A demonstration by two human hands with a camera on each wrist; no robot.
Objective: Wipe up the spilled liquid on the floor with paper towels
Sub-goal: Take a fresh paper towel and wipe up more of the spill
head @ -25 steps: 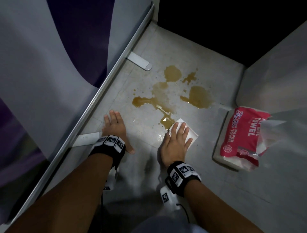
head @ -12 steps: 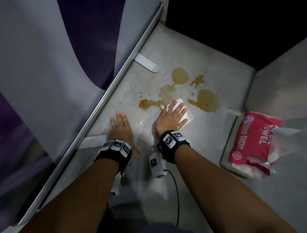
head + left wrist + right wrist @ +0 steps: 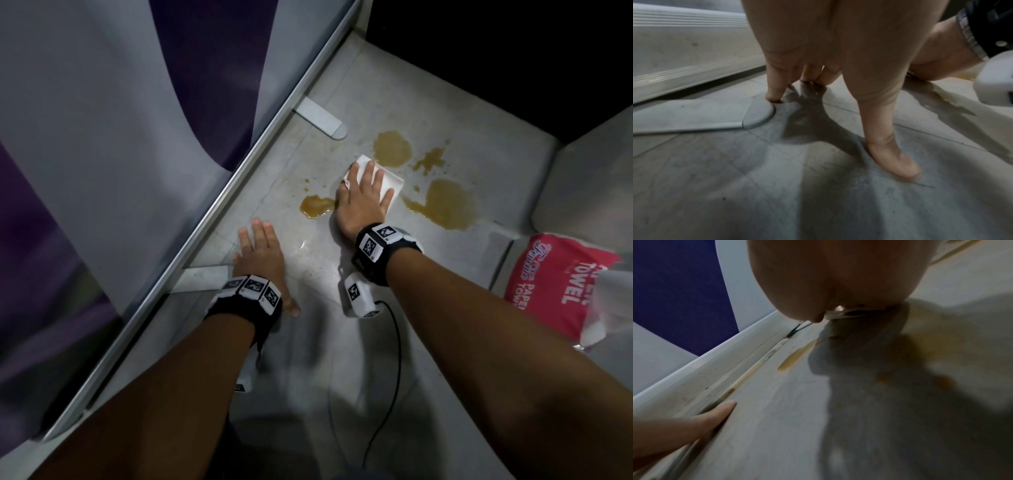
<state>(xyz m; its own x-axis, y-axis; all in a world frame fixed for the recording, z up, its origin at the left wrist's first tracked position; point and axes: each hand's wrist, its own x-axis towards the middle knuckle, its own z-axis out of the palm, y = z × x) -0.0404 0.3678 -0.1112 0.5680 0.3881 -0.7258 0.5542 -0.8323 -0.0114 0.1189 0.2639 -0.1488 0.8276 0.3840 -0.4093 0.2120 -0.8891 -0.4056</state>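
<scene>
Brown liquid (image 3: 445,204) lies in several puddles on the grey floor, one small pool (image 3: 317,205) just left of my right wrist. A folded white paper towel (image 3: 390,181) sits in the middle of the spill. My right hand (image 3: 364,195) presses flat on the towel with straight, spread fingers. My left hand (image 3: 260,255) rests flat on the dry floor nearer to me, fingers (image 3: 892,159) straight, holding nothing. In the right wrist view the palm hides most of the towel (image 3: 840,313), and a streak of liquid (image 3: 795,356) shows beside it.
A grey and purple partition on a metal rail (image 3: 219,202) runs along the left, with two flat metal feet (image 3: 322,118) (image 3: 202,277) on the floor. A red paper towel pack (image 3: 555,281) lies at the right by a grey panel (image 3: 589,178). A black cable (image 3: 394,370) trails from my right wrist.
My right hand has pushed the towel away from me through the spill, wiping away the near puddle and leaving a wet sheen. The left hand has stayed planted on the floor.
</scene>
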